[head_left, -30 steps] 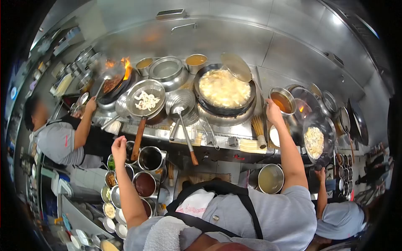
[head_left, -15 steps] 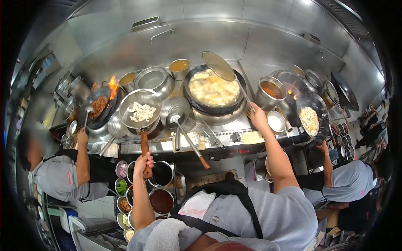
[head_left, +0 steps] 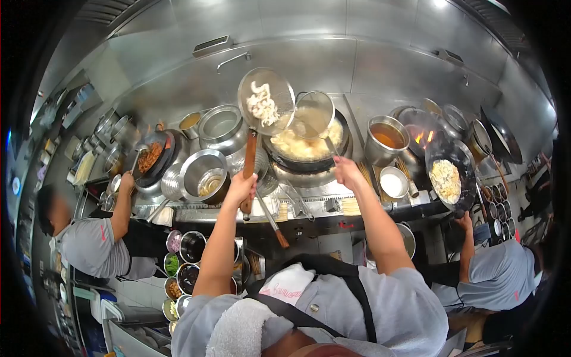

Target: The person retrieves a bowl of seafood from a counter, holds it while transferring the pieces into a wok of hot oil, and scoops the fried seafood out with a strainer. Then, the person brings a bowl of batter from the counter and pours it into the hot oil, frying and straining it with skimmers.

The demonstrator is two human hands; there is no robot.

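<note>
My left hand (head_left: 242, 185) is closed round the wooden handle of a large strainer (head_left: 279, 89), raised and tilted at the left edge of the central wok. Pale strips of food (head_left: 262, 102) lie in its mesh. My right hand (head_left: 347, 171) grips the thin handle of a round mesh skimmer (head_left: 316, 114), which hangs over the wok (head_left: 348, 134). Under both tools, pale yellow food (head_left: 297, 146) bubbles in the wok. Left of my left hand stands a metal pot (head_left: 205, 177) with a little liquid at its bottom.
A co-worker (head_left: 95, 238) at the left stirs brown food in a wok (head_left: 148, 160) near flames. Another co-worker (head_left: 499, 268) at the right holds a wok (head_left: 461, 178). Pots of orange liquid (head_left: 388, 137) and white contents (head_left: 394, 183) stand right of centre. A perforated ladle (head_left: 270, 220) lies on the counter.
My left hand has lifted the strainer off the metal pot and carried it up and right to the wok. The skimmer in my right hand has come down over the wok.
</note>
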